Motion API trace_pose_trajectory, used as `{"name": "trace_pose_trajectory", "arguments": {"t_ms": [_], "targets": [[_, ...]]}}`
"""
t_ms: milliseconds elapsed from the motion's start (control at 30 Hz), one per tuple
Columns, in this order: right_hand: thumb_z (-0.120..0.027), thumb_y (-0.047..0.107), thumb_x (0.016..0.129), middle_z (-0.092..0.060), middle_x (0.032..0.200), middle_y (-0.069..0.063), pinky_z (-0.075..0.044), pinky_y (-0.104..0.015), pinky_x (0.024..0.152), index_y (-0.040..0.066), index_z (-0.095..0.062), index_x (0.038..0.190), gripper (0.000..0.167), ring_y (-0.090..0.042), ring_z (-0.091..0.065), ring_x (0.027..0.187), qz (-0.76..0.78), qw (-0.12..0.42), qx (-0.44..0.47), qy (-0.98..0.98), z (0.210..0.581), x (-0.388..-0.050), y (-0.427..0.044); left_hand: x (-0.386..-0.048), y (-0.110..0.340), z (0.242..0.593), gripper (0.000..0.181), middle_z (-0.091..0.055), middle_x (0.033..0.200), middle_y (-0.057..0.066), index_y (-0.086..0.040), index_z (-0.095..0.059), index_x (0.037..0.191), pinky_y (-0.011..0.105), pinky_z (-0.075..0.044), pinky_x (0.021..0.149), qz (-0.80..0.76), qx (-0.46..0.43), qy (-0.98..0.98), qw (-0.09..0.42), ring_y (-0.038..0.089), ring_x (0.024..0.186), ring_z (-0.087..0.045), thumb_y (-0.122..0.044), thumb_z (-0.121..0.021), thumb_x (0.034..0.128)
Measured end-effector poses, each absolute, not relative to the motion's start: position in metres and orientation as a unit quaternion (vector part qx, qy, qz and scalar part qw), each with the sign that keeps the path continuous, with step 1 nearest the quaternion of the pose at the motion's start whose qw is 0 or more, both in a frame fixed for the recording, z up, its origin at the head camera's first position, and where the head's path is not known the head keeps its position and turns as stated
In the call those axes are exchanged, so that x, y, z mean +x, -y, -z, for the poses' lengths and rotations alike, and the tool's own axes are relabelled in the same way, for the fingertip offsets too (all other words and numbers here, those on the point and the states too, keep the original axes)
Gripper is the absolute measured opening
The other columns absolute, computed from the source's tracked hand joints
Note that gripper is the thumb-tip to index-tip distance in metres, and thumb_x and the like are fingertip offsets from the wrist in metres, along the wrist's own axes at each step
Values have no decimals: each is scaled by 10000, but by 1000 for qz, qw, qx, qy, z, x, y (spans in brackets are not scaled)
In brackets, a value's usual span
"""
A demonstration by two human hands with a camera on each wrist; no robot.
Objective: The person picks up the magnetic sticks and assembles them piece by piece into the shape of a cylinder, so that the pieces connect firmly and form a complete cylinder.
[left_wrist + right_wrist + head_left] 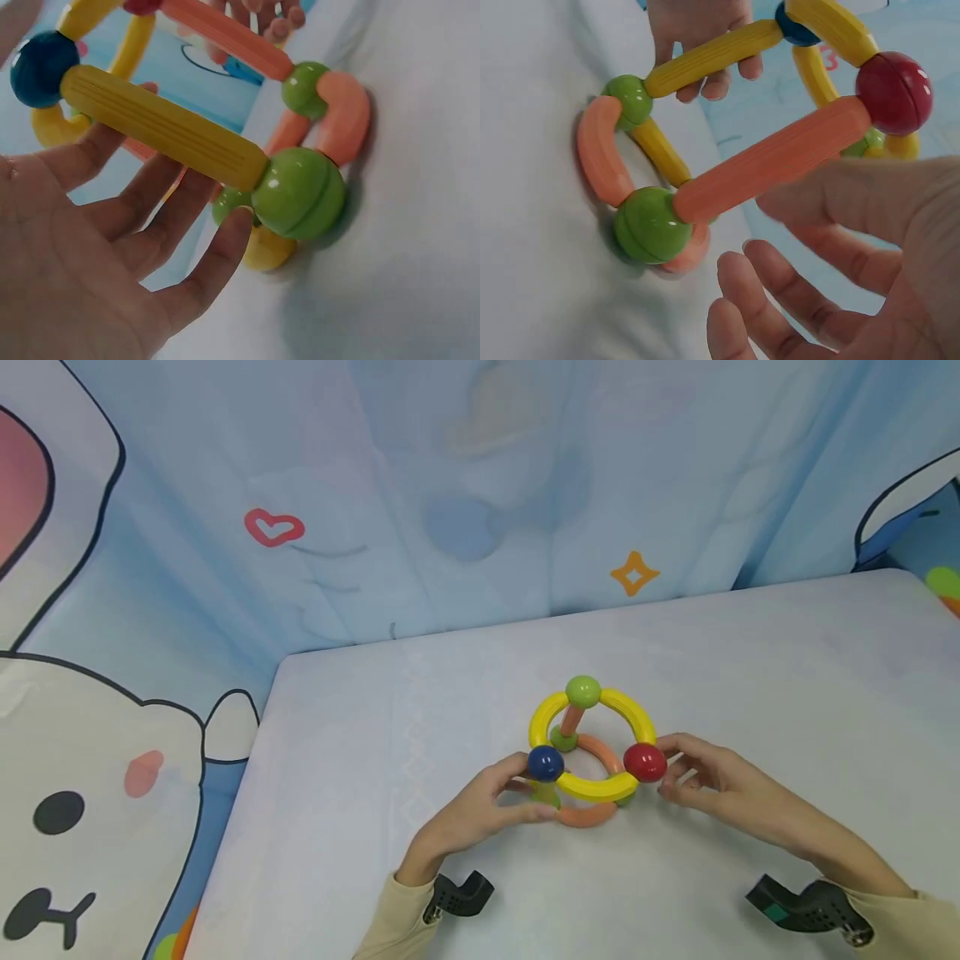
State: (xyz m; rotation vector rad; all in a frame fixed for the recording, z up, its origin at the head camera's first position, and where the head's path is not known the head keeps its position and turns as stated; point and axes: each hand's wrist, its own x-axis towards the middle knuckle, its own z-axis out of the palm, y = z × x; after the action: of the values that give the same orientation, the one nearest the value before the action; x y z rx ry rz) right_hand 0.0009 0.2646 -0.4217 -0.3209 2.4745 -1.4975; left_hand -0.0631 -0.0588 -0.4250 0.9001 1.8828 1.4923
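A toy frame (597,790) built of coloured balls and rods stands on the white table. Its upper yellow ring carries a blue ball (545,763), a red ball (645,762) and a lime-green ball (582,692); the lower ring has orange curved rods. My left hand (487,806) holds the near-left side, its bent fingers behind the straight yellow rod (161,127), one fingertip at the green ball (298,193). On the other side my right hand (708,777) is loosely bent beside the red ball. In the right wrist view its blurred thumb meets the orange rod (780,161).
The toy rests on a white tablecloth (795,693). Behind the table hangs a pale blue printed curtain (360,560), and a large cartoon figure (97,735) fills the left side. Dark straps (465,893) with wrist cameras sit at both sleeves.
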Motion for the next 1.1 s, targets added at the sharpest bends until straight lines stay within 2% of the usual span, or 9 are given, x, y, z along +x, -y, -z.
{"name": "trace_pose_trajectory", "arguments": {"t_ms": [100, 233, 300, 433, 533, 700, 800, 900, 1100], "targets": [[-726, -63, 924, -647, 1123, -4, -571, -240, 745, -26, -578, 1341, 445, -121, -622, 926, 511, 76, -161, -841, 430, 3, -261, -61, 57, 431, 456, -657, 1289, 70, -68, -618, 1369, 342, -485, 1077, -537, 341, -730, 250, 147, 1214, -589, -213, -776, 967], [-775, -78, 880, -637, 1176, 78, -569, -222, 766, 34, -638, 1293, 450, -83, -588, 988, 500, 30, -201, -842, 434, 3, -251, -59, 55, 434, 335, -688, 1222, 71, -72, -676, 1310, 322, -525, 1017, -527, 322, -756, 214, 161, 1149, -651, -129, -740, 986], [-786, -72, 877, -649, 1190, 47, -568, -205, 795, 49, -663, 1283, 441, -60, -584, 1015, 492, 21, -204, -846, 432, 1, -245, -59, 56, 435, 305, -692, 1218, 74, -70, -685, 1301, 321, -529, 1012, -531, 317, -757, 211, 158, 1151, -662, -114, -715, 1001], [-805, -55, 868, -660, 1188, -26, -564, -198, 809, 77, -683, 1281, 450, -47, -572, 1007, 473, 29, -205, -857, 428, -3, -241, -59, 58, 436, 293, -693, 1222, 71, -71, -687, 1296, 321, -531, 1013, -543, 314, -750, 212, 140, 1164, -665, -100, -707, 1005], [-803, -61, 862, -643, 1220, -42, -568, -221, 802, 60, -649, 1326, 504, -74, -569, 1004, 472, 58, -216, -853, 425, -9, -249, -60, 59, 436, 301, -696, 1232, 65, -72, -684, 1299, 316, -534, 1009, -547, 314, -747, 212, 123, 1167, -663, -100, -713, 1001], [-703, -62, 952, -630, 1215, -13, -598, -273, 801, 29, -600, 1368, 438, -104, -623, 1002, 508, 94, -172, -839, 419, -28, -269, -61, 57, 438, 320, -703, 1240, 61, -67, -681, 1303, 316, -528, 1019, -540, 314, -752, 209, 117, 1151, -663, -109, -730, 990], [-679, -38, 984, -641, 1254, -57, -611, -287, 790, 26, -600, 1385, 414, -95, -650, 997, 515, 81, -155, -839, 420, -45, -266, -60, 57, 439, 315, -708, 1226, 49, -71, -687, 1288, 314, -518, 1030, -531, 307, -761, 211, 106, 1142, -654, -119, -745, 982], [-707, -53, 958, -643, 1216, -129, -603, -258, 810, 5, -615, 1360, 417, -109, -673, 967, 518, 62, -185, -833, 425, -64, -254, -59, 56, 440, 303, -712, 1214, 33, -81, -698, 1269, 303, -515, 1032, -522, 302, -769, 211, 84, 1141, -642, -117, -757, 975], [-731, -132, 897, -731, 1053, -39, -545, -227, 839, 70, -680, 1215, 380, -121, -661, 970, 523, 20, -309, -794, 439, -92, -233, -59, 52, 439, 261, -719, 1163, 24, -80, -734, 1225, 276, -525, 1010, -519, 309, -771, 201, 58, 1105, -646, -103, -764, 966]]}}
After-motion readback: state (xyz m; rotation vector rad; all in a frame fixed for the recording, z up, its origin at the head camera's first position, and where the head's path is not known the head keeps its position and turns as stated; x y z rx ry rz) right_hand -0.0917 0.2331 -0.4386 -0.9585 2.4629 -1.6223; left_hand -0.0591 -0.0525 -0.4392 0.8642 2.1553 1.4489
